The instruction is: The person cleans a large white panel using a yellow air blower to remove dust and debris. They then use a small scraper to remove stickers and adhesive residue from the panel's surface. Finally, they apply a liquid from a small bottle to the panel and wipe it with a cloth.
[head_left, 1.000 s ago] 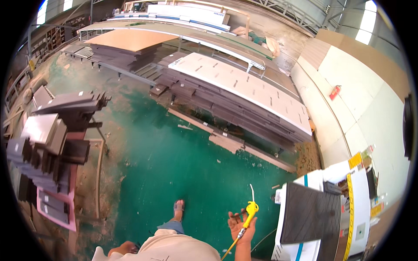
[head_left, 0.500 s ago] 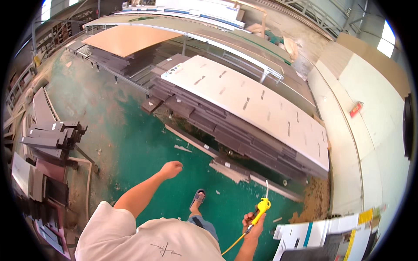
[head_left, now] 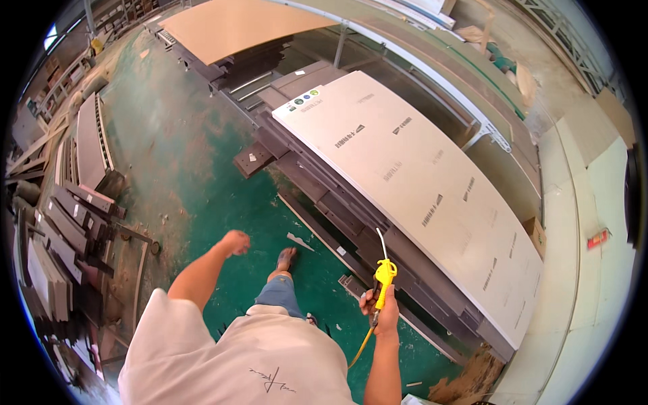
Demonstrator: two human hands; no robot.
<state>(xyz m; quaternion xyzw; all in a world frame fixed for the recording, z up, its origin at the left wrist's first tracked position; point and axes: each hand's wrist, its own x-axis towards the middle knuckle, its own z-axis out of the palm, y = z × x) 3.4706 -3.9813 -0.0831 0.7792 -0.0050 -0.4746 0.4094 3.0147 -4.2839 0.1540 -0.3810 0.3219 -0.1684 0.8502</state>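
My right hand [head_left: 387, 318] is wrapped round the handle of a yellow air blow gun [head_left: 385, 273]. Its thin pale nozzle points up and away from me, and a yellow hose [head_left: 362, 348] hangs from the handle's lower end. Beyond the gun lies a large whitish printed panel [head_left: 415, 162] on a stack of dark brown boards [head_left: 351, 214]. My left hand [head_left: 235, 242] hangs over the green floor at the left, its fingers loosely curled with nothing seen in them.
Dark boards [head_left: 71, 212] lean and lie piled on the left. An orange-tan sheet [head_left: 236, 28] tops another stack at the far side. Long strips [head_left: 317, 228] lie on the floor beside the main stack. A white wall [head_left: 594, 297] with a red object [head_left: 598, 238] stands at the right.
I have stepped closer to the panel stack, which now looks larger. The blow gun has come up in my right hand, nearer the stack's edge. My left hand has swung back a little.
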